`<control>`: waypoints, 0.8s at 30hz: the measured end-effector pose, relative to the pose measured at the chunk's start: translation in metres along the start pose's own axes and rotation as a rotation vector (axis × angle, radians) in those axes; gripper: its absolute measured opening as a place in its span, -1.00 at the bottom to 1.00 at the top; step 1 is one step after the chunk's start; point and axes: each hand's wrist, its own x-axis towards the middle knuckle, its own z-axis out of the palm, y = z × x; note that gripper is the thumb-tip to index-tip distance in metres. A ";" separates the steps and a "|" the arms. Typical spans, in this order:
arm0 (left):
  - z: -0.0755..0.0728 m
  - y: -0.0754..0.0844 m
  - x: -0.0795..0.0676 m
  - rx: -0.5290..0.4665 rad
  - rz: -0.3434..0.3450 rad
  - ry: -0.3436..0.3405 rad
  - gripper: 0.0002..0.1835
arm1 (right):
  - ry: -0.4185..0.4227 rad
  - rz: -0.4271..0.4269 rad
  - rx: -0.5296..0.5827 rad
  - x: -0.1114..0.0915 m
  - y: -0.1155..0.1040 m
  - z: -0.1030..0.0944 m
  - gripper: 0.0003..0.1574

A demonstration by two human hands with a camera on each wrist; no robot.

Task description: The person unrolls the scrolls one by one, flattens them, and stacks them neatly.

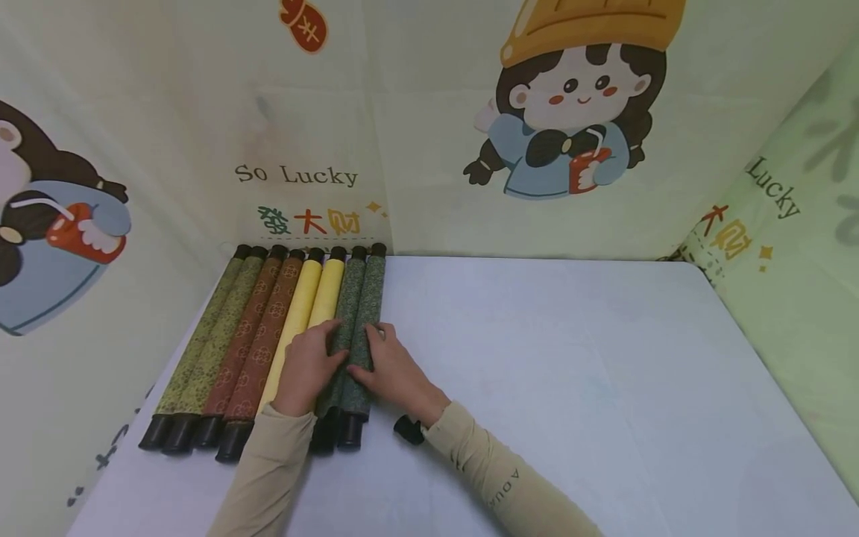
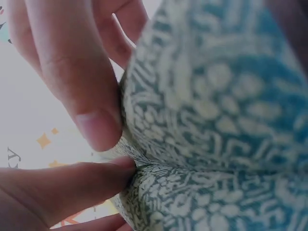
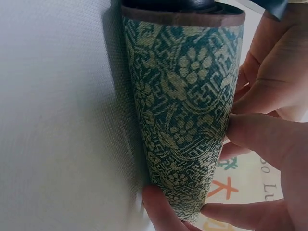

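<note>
Two dark green patterned scrolls with black end knobs lie side by side at the right end of a row. My right hand grips the rightmost dark green scroll, thumb on one side and fingers on the other; the right wrist view shows its floral cloth between them. Beside it, my left hand holds the other dark green scroll. Both thumbs come close together at the seam between these scrolls, and the left thumb shows up close in the left wrist view.
Leftward along the row lie yellow scrolls, brown-red scrolls and olive green scrolls, all with black knobs. They rest on a white table. A printed cloth hangs behind it. A small black piece sits by my right cuff.
</note>
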 end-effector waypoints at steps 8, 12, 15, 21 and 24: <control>0.001 -0.003 0.002 0.088 -0.009 -0.001 -0.49 | -0.002 0.037 0.051 -0.001 -0.002 -0.001 -0.06; 0.001 -0.003 0.003 0.071 -0.030 -0.022 -0.47 | 0.011 0.053 0.084 0.001 -0.002 0.000 -0.04; 0.002 -0.004 0.004 0.079 -0.043 -0.048 -0.43 | 0.018 0.072 0.110 0.002 -0.003 0.001 0.01; 0.005 -0.007 0.002 0.060 -0.042 -0.038 -0.38 | 0.035 0.100 0.130 0.005 -0.002 0.004 0.07; 0.005 -0.008 0.001 0.000 -0.050 -0.005 -0.38 | 0.046 0.103 0.157 0.005 -0.001 0.005 0.06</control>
